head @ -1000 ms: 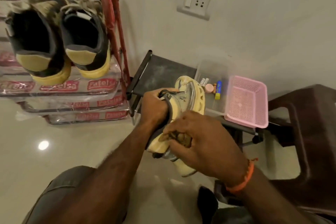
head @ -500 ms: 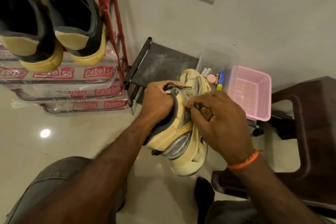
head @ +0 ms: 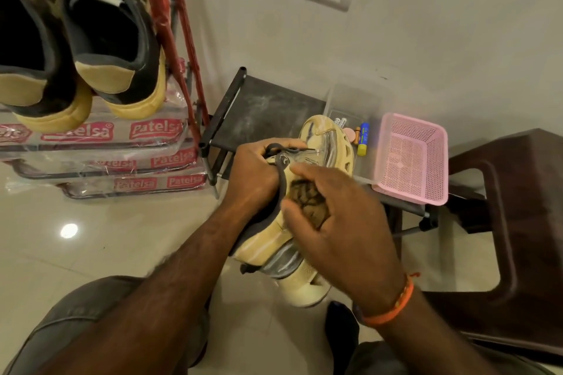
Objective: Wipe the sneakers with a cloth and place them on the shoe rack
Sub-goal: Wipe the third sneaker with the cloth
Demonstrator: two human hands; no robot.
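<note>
A cream and grey sneaker (head: 330, 143) hangs in the middle of the view, toe pointing away. My left hand (head: 251, 175) grips it at the collar, by the dark laces. My right hand (head: 341, 222) holds a crumpled brown cloth (head: 307, 199) against the sneaker's side. A pair of black and tan sneakers (head: 109, 49) stands on the red shoe rack (head: 179, 49) at the upper left, heels toward me.
A low black rack (head: 268, 106) stands by the wall, carrying a pink basket (head: 411, 158) and a clear box (head: 359, 100) with small items. A dark brown plastic stool (head: 524, 222) is at the right. Glossy tile floor lies below.
My right hand with the cloth has slid back down the sneaker's side after reaching toward the toe half a second ago. The left hand keeps its grip.
</note>
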